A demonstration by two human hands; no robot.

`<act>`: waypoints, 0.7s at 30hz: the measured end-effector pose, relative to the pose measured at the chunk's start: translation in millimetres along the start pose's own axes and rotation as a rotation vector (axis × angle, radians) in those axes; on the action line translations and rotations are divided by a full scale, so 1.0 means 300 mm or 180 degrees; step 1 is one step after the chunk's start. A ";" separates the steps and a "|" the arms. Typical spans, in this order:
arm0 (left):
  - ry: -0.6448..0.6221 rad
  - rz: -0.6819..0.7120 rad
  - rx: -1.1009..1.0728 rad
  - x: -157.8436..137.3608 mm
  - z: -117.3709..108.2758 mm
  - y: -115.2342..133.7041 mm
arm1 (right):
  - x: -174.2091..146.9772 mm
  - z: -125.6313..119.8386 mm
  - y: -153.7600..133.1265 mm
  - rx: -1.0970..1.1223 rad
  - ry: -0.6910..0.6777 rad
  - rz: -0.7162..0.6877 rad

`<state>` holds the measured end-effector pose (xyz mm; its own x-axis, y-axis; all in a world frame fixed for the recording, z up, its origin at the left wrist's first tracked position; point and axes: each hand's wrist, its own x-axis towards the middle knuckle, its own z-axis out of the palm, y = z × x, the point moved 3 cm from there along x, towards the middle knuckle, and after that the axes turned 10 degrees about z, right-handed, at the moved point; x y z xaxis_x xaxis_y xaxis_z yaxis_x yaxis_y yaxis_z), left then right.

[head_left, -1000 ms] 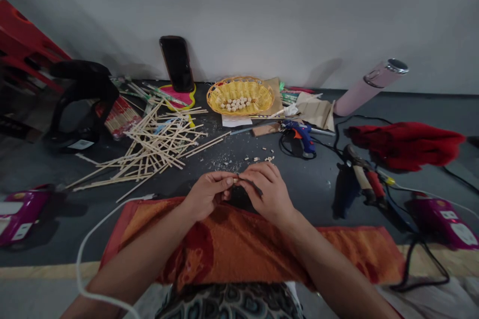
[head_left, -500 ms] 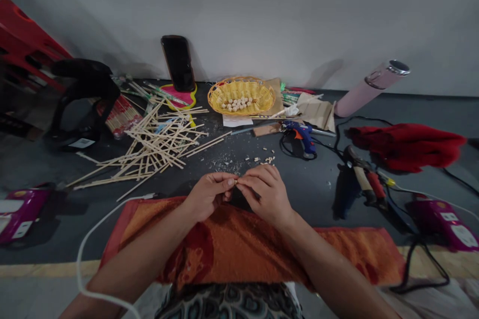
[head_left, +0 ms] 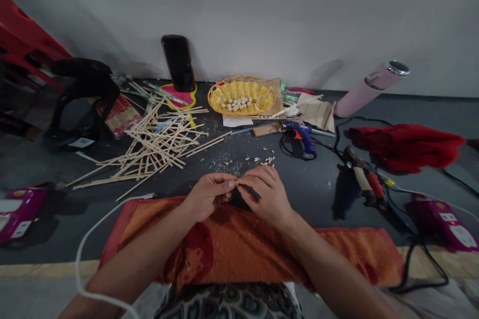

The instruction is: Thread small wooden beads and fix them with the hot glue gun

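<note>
Between the fingertips of both hands is a tiny pale wooden piece (head_left: 236, 184), mostly covered by the fingers. My left hand (head_left: 211, 195) pinches it from the left between thumb and forefinger. From the other side, the thumb and forefinger of my right hand (head_left: 266, 194) close on it too. Just beyond the hands lie several small cut wooden pieces (head_left: 268, 160) and scattered shavings (head_left: 226, 163) on the dark table. Farther back, a yellow woven basket (head_left: 217, 95) holds a cluster of little pale wooden pieces (head_left: 239, 104).
Thin wooden sticks (head_left: 153, 144) lie in a loose pile at left. A blue glue gun (head_left: 307, 139), pliers (head_left: 361, 174), a red cloth (head_left: 407, 147) and a pink flask (head_left: 368, 89) are at right. A phone (head_left: 178, 64) leans on the wall. An orange towel (head_left: 247, 254) covers the front edge.
My hands stay almost in the same place. The fingertips have shifted slightly around the small piece, and a bit more of it shows.
</note>
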<state>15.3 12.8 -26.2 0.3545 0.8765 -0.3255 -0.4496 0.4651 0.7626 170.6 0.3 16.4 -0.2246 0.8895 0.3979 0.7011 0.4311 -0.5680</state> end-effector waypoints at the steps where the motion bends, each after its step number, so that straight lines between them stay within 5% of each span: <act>1: -0.0007 0.0003 0.0009 0.000 0.000 0.001 | 0.000 0.000 0.000 0.0023 -0.0013 -0.0013; 21: -0.0180 -0.0003 0.0077 -0.002 0.003 0.003 | -0.006 -0.008 0.016 0.0378 -0.0110 -0.0089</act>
<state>15.3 12.5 -24.9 0.4011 0.8673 -0.2948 -0.4294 0.4622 0.7759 175.9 0.3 14.7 -0.2675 0.8806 0.3911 0.6095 0.4690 -0.6392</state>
